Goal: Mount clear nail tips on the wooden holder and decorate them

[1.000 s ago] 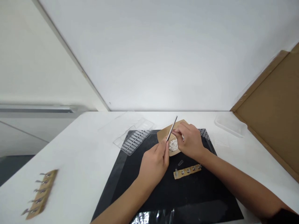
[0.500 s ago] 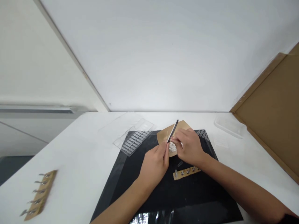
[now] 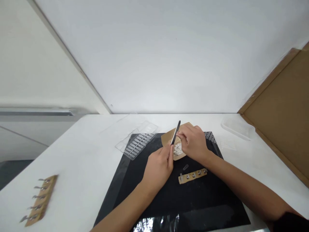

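Note:
Upright and slightly tilted, a thin black file with a pale face (image 3: pixel 176 131) is gripped at its lower end by my left hand (image 3: pixel 159 162). My right hand (image 3: pixel 193 141) is pinched beside the file, fingertips close to its edge; what it pinches is too small to make out. Below them lies a brown paper (image 3: pixel 167 138) with white bits (image 3: pixel 178 149) on it. Nearer me on the black mat (image 3: pixel 169 196) are a single clear nail tip (image 3: pixel 185 167) and a tan strip with metal studs (image 3: pixel 193 176), one clear piece standing at its left end.
A clear tray of nail tips (image 3: pixel 137 145) overlaps the mat's back left corner. More tips (image 3: pixel 210 137) lie back right, near a clear plastic lid (image 3: pixel 238 128). A second strip with metal clips (image 3: pixel 41 201) lies far left. Cardboard (image 3: pixel 282 119) stands at the right.
My right hand has risen slightly along the file, away from my left fingertips. More of the white bits and the strip's right end now show. The whole view has shifted a little.

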